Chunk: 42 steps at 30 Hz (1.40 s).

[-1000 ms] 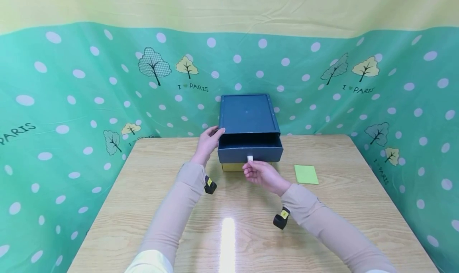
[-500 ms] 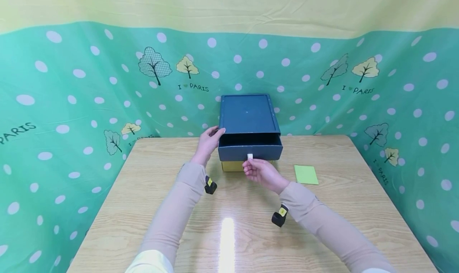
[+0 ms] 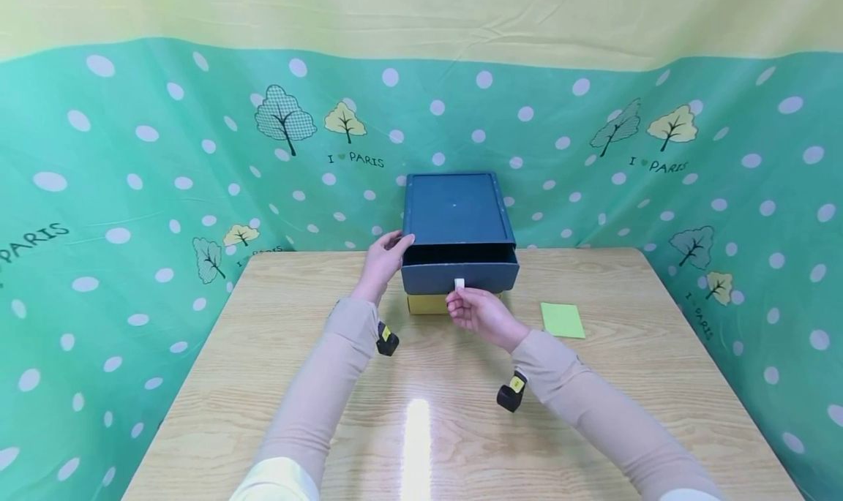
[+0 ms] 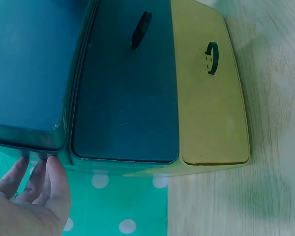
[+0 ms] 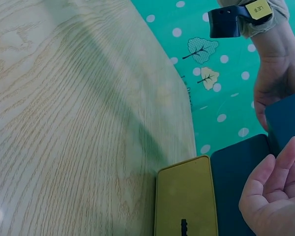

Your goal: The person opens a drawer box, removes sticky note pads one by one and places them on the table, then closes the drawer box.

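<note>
A dark blue drawer cabinet [image 3: 454,208] stands at the table's back, with its top drawer [image 3: 428,277] partly pulled out and a dark inside. My right hand [image 3: 486,315] pinches the drawer's small white pull tab [image 3: 459,283] from the front; that grip is cut off in the right wrist view. At the cabinet's left front corner, my left hand [image 3: 382,258] touches its side, fingertips in a row along the edge in the left wrist view. Below the drawer lie a closed blue drawer [image 4: 128,98] and a yellow drawer [image 4: 211,113], both with dark handles.
A light green square of paper or cloth [image 3: 563,320] lies right of the cabinet on the wooden table [image 3: 296,384]. Polka-dotted green fabric [image 3: 217,135] hangs behind and along both sides. Black wrist cameras [image 3: 510,395] hang beneath both forearms.
The top drawer has slid a little way back into the cabinet. My right hand has moved forward with the tab, while the left hand stays at the corner.
</note>
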Each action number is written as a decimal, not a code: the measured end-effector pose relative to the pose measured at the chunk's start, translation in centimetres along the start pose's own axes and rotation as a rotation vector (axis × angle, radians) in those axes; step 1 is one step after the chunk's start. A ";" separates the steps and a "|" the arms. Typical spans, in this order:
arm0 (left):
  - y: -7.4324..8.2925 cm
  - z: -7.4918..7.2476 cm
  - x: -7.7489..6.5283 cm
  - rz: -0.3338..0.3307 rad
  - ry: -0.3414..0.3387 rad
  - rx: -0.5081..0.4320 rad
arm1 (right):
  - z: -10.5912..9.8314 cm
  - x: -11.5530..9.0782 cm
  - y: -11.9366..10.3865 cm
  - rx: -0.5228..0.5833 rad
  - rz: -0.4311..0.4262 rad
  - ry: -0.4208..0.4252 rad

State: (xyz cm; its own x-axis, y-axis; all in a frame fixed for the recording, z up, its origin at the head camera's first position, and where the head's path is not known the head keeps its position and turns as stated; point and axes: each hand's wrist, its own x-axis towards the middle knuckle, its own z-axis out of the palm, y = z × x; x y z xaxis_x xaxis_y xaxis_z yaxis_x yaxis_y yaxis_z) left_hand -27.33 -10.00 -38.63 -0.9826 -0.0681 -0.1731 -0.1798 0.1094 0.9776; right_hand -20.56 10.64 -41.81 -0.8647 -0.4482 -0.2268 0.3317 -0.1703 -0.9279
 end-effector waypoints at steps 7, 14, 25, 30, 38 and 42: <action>0.0 0.0 0.0 0.004 -0.001 0.000 | 0.1 0.4 -0.3 0.034 0.010 0.019; 0.2 0.0 -0.1 0.006 -0.010 -0.004 | 0.1 0.6 -0.5 0.042 0.025 0.041; 0.1 0.2 0.0 -0.015 0.001 0.003 | 0.4 1.1 -0.8 0.049 0.040 0.100; 0.0 0.2 0.1 -0.013 0.004 -0.003 | 0.5 1.3 -0.9 0.053 0.041 0.116; -0.1 0.2 0.1 -0.013 0.006 0.002 | 0.6 1.5 -1.1 0.062 0.036 0.138; -0.1 0.2 0.1 -0.010 0.004 0.005 | 0.6 1.7 -1.1 0.063 0.038 0.154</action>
State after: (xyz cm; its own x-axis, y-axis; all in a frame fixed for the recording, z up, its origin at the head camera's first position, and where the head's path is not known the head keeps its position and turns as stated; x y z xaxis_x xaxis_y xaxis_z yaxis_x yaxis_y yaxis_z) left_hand -27.42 -9.82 -38.73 -0.9804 -0.0735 -0.1827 -0.1903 0.1135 0.9751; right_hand -22.16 9.53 -40.98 -0.8969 -0.3169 -0.3085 0.3842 -0.2129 -0.8984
